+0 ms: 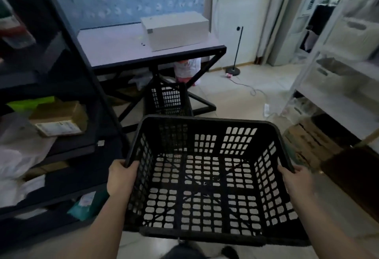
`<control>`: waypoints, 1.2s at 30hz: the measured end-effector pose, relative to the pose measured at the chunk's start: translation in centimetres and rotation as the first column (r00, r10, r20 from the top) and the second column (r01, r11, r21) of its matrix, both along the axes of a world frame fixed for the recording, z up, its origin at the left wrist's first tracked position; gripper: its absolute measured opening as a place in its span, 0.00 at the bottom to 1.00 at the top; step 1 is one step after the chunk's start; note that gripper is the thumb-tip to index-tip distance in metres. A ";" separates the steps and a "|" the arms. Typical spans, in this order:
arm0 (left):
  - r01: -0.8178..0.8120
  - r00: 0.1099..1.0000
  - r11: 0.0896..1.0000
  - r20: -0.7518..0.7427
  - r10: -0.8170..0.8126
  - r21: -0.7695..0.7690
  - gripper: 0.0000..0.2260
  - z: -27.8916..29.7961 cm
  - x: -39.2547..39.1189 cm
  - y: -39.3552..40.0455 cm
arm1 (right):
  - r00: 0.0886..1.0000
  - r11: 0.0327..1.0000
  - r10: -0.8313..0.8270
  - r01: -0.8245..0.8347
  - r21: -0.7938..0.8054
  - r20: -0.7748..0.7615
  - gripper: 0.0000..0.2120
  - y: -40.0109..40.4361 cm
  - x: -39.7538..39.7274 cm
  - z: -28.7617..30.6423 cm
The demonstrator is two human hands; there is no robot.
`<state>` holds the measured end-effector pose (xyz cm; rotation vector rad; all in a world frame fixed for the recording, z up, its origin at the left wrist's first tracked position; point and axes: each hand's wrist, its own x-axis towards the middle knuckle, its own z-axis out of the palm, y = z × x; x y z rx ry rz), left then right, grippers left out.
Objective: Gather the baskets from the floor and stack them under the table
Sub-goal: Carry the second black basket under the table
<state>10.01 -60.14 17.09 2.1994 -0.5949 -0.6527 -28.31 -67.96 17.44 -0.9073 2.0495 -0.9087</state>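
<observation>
I carry a black lattice plastic basket (207,122) in front of me, above the floor, empty inside. My left hand (121,176) grips its left rim, thumb over the edge. My right hand (295,180) grips the right rim the same way. Ahead, a second black basket (168,98) stands on the floor by the foot of the table (114,47), partly under its front edge. The table has a pale top and a black cross-braced frame.
A white box (176,30) lies on the table. Dark shelving (61,94) with boxes and bags fills the left. White shelves (338,74) stand on the right, a wooden crate (307,141) beside them. A lamp stand (233,70) and cable lie on the tiled floor.
</observation>
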 end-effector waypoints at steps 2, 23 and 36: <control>-0.044 0.999 0.999 0.010 0.044 -0.001 0.15 0.3 -1.0 -2.6 | 0.999 0.999 0.050 -0.050 -0.022 0.003 0.18 -4.5 -0.7 0.2; -0.552 0.834 0.833 -0.041 0.550 -0.036 0.14 0.7 2.3 -30.6 | 0.829 0.822 0.559 -0.557 -0.117 -0.019 0.08 -51.2 12.2 0.3; -0.925 0.377 0.371 -0.065 0.924 -0.085 0.15 2.0 -6.1 -44.2 | 0.367 0.363 0.930 -0.926 -0.100 -0.030 0.11 -75.6 23.5 -0.3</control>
